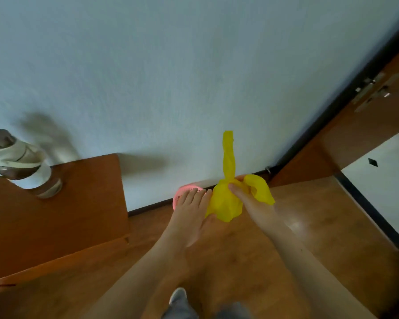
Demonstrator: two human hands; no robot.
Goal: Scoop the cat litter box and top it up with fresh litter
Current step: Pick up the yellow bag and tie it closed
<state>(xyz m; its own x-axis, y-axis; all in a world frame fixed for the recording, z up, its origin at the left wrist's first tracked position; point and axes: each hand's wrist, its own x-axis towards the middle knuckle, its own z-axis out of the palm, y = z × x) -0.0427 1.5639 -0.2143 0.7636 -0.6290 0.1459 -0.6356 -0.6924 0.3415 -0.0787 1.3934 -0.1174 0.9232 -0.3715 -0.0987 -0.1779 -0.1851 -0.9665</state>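
A yellow plastic bag (226, 203) with a bulging bottom hangs in front of me, its two top ends twisted; one end sticks straight up, the other loops to the right. My right hand (251, 203) pinches the bag at its neck. My left hand (191, 208) rests flat against the bag's left side, fingers stretched out. A pink mesh basket (182, 192) stands on the floor by the wall, partly hidden behind my left hand. No litter box or scoop shows.
A wooden cabinet (55, 215) stands at the left with a white and grey bag (19, 162) on top. A brown door (366, 125) with a metal latch stands open at the right. The floor (309, 226) is glossy wood; white tiles lie beyond the doorway.
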